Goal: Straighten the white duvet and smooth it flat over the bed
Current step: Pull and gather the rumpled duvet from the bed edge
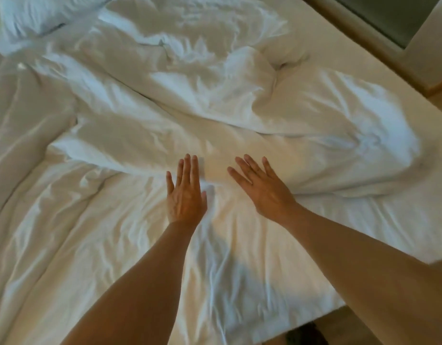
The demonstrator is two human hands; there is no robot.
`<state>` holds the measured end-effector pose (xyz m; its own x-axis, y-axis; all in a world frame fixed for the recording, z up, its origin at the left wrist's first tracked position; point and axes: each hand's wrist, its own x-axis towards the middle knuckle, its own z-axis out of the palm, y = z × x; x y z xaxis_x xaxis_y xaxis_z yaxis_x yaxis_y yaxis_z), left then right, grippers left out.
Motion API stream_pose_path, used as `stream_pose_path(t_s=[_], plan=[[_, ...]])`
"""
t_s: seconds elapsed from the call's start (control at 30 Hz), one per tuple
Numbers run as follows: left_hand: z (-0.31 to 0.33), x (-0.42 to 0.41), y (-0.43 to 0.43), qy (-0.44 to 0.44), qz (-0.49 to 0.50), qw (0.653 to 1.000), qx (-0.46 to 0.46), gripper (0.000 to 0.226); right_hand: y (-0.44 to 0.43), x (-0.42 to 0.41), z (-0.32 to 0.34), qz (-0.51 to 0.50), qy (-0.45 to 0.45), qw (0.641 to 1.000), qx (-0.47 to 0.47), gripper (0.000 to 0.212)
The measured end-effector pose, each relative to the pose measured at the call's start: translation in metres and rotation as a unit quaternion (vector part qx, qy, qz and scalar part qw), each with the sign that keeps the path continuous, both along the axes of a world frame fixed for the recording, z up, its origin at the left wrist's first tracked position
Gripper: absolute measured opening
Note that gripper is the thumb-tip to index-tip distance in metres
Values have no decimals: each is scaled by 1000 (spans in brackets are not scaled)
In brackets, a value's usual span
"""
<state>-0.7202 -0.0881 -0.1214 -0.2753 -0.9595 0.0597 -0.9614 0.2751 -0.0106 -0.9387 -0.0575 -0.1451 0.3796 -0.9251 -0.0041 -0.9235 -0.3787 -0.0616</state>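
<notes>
The white duvet [215, 95] lies crumpled across the bed, bunched in thick folds from the upper left to a rounded lump at the right. Its near edge runs just beyond my fingertips. My left hand [185, 192] lies flat with straight fingers on the wrinkled white fabric, fingertips at the duvet's fold. My right hand [262, 188] is also flat and spread, resting on the fabric a little to the right, fingers pointing up and left toward the fold. Neither hand grips anything.
A white pillow [40, 13] sits at the top left corner. The bed's white sheet [339, 46] shows bare at the upper right, ending at a beige ledge [419, 66]. The bed's near edge [302, 322] drops to the floor at the bottom right.
</notes>
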Motion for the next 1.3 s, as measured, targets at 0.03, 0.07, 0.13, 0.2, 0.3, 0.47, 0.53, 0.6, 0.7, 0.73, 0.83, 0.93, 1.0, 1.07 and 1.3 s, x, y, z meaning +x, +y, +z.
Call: stream_pose_path(t_s=[0.03,0.07,0.13,0.2,0.3,0.47,0.53,0.6,0.7,0.73,0.83,0.93,1.0,1.07,1.3], plan=[[-4,3,1,12,-5,1000,-10,90,-9,6,-1,11,9,1000,10,79],[-7,5,2,28,-14,999,-23,85,-20,10,-1,22,26,999,27,76],[-12,9,1,71,-32,995,-57,74,-40,12,3,23,34,997,69,72],[-15,13,-2,104,-40,991,-76,65,-59,9,13,-12,-33,992,122,69],[-20,19,-11,105,-49,990,-80,65,-86,1,18,-91,-188,961,182,55],[-22,15,-50,22,-40,999,-20,100,-141,-7,29,-175,-258,924,222,26],[-21,7,-80,-9,-10,1000,-14,108,-154,-8,34,-207,-253,917,228,30],[-20,-3,-114,-37,27,999,-4,110,-154,0,36,-215,-183,952,118,33],[-18,-16,-156,-65,46,996,39,97,-133,30,19,-43,-131,981,-137,40],[-18,-17,-165,-72,34,995,61,92,-127,39,14,9,-119,982,-146,51],[-5,-12,-180,-80,-32,981,174,86,-127,56,2,1,-43,997,-66,80],[35,-3,-186,-30,-81,960,267,68,-149,57,7,-54,-7,998,-29,90],[62,2,-187,18,-75,961,266,59,-162,57,17,-49,-1,999,-2,93],[76,6,-185,67,-59,966,244,61,-169,59,29,-26,-11,999,35,89],[24,22,-139,-61,-73,989,116,108,-149,51,56,31,-50,978,199,61]])
